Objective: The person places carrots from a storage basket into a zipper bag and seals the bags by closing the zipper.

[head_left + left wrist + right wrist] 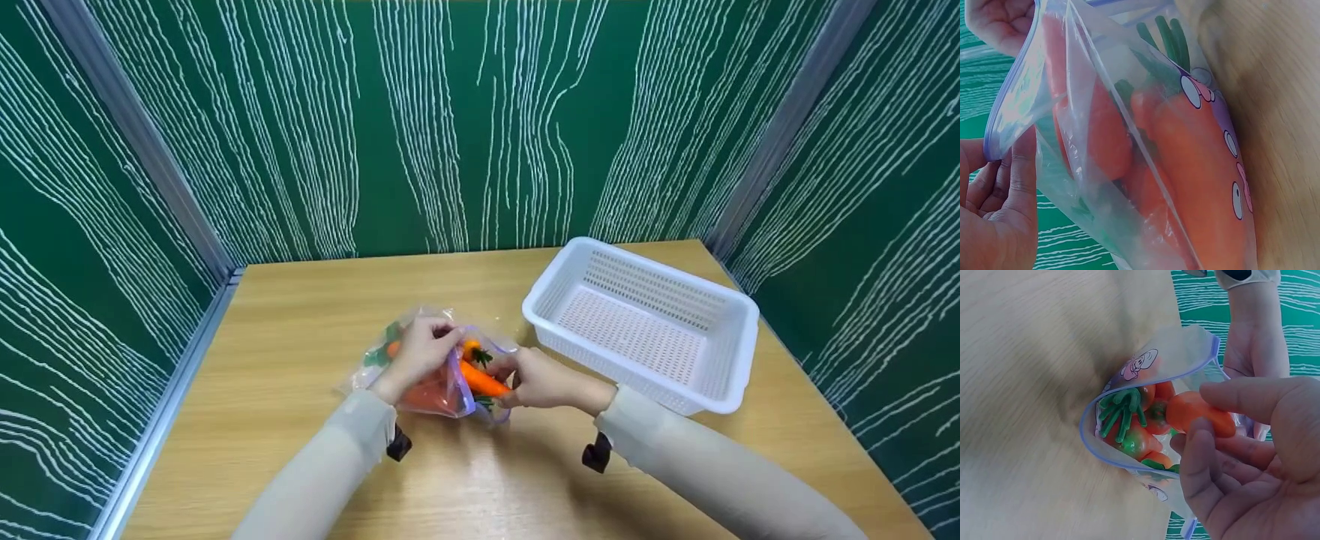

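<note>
A clear zip bag with a purple zip edge and printed cartoon figures lies on the table with its mouth open to the right. My left hand pinches the bag's rim, as the left wrist view shows up close. At the mouth, my right hand holds an orange carrot between thumb and fingers. Inside the bag are several red and orange vegetable-like pieces, among them a green leafy top and a large orange one seen through the plastic.
To the right of the bag stands a white perforated plastic basket, with nothing seen inside it. The wooden table is bounded by green panels with white wavy lines at the back and both sides.
</note>
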Motion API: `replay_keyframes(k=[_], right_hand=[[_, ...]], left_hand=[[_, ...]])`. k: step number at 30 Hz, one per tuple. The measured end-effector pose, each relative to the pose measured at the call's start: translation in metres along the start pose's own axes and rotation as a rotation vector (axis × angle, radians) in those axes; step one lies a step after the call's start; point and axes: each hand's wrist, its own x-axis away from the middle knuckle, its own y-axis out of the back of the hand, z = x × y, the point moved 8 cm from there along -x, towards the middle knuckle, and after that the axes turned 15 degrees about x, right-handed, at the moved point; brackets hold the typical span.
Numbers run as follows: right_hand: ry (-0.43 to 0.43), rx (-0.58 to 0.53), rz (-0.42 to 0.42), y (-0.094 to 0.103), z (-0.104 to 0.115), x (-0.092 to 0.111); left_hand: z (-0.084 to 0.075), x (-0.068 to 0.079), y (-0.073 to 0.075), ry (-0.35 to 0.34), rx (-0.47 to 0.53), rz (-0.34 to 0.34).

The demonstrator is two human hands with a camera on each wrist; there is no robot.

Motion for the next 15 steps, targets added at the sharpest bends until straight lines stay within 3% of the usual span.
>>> replay_keyframes(k=[7,15], right_hand=[[-0.022,-0.081,0.022,-0.001,-0.007,0.005],[-0.094,-0.111,-0.026,-0.005,-0.017,0.007]], left_hand=[[0.004,0.001,-0.001,0.049,0.03,0.011],[0.003,0.001,-0.001,0.023,0.043,0.007]])
